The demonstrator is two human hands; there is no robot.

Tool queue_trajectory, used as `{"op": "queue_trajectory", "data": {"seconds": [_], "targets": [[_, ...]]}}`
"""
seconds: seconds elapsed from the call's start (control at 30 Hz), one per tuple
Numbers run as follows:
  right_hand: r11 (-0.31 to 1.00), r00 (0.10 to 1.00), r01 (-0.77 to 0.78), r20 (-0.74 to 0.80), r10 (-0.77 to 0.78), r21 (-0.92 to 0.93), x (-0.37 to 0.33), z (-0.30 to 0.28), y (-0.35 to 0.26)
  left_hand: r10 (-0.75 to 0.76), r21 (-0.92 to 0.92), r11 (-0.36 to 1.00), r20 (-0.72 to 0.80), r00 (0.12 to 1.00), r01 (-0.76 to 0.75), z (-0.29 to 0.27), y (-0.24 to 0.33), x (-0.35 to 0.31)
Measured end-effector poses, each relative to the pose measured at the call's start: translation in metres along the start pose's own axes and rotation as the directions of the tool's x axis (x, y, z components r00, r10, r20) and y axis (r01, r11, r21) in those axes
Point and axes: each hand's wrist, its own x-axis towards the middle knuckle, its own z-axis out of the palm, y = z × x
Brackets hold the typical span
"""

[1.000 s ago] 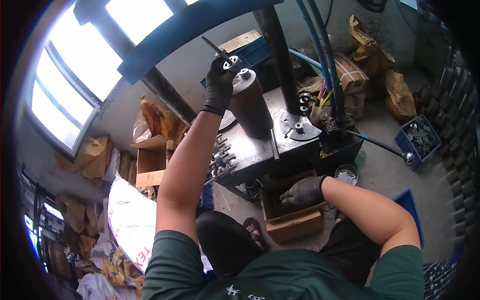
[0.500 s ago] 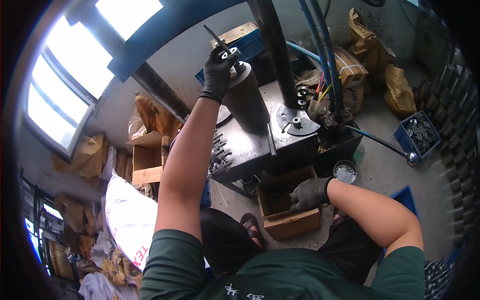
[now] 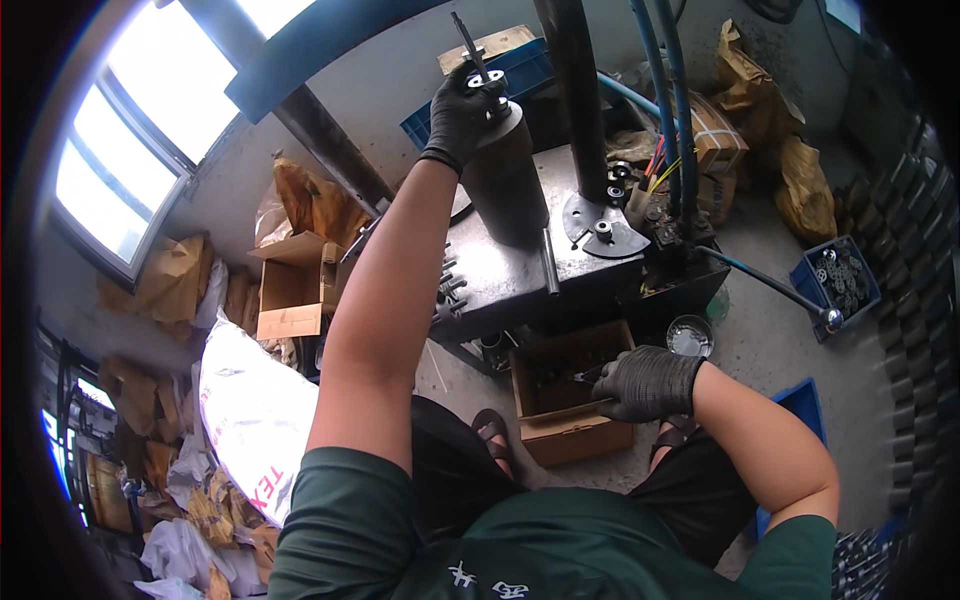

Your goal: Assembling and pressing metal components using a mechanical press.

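Shaft (image 3: 467,36), slim grey, prob. metal, w/ disc (image 3: 491,77), L hand (image 3: 460,118).

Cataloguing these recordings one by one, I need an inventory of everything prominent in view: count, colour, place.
Metal table: 1, grey, centre
Cylinder: 1, dark grey, upright on table
Shafted part: 1, grey, near cylinder top
Fan-shaped plate: 1, silver, table's right side
Near carton: 1, brown, floor before table
Bowl: 1, silver, floor right of near carton
Disc bin: 1, blue, right floor
Large sack: 1, white, left
Left hand: 1, dark glove, holding shafted part
Right hand: 1, dark glove, over near carton
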Motion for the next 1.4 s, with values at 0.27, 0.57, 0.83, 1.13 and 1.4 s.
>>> {"op": "queue_trajectory", "data": {"seconds": [0.27, 0.57, 0.83, 1.13, 1.4], "targets": [[0.989, 0.829, -0.138, -0.554, 0.081, -0.061, -0.095, -0.06, -0.007, -0.104, 0.042, 0.994, 0.018, 0.994, 0.103, 0.016, 0.006, -0.006], [0.844, 0.73, -0.537, -0.497, 0.468, 0.006, -0.205, -0.088, 0.046, -0.053, 0.165, 0.985, -0.024, 0.998, 0.056, 0.009, 0.008, -0.004], [0.841, 0.789, -0.532, -0.305, 0.534, 0.097, -0.188, -0.012, 0.017, 0.136, 0.415, 0.904, -0.049, 0.99, -0.103, -0.006, -0.011, 0.005], [0.768, 0.653, -0.616, -0.431, 0.623, 0.177, -0.183, 0.005, 0.004, 0.085, 0.427, 0.903, -0.063, 0.994, -0.05, -0.005, -0.014, 0.007], [0.759, 0.668, -0.634, -0.39, 0.634, 0.149, -0.183, -0.003, 0.005, 0.088, 0.467, 0.883, -0.06, 0.994, -0.05, -0.004, -0.01, 0.004]]}}
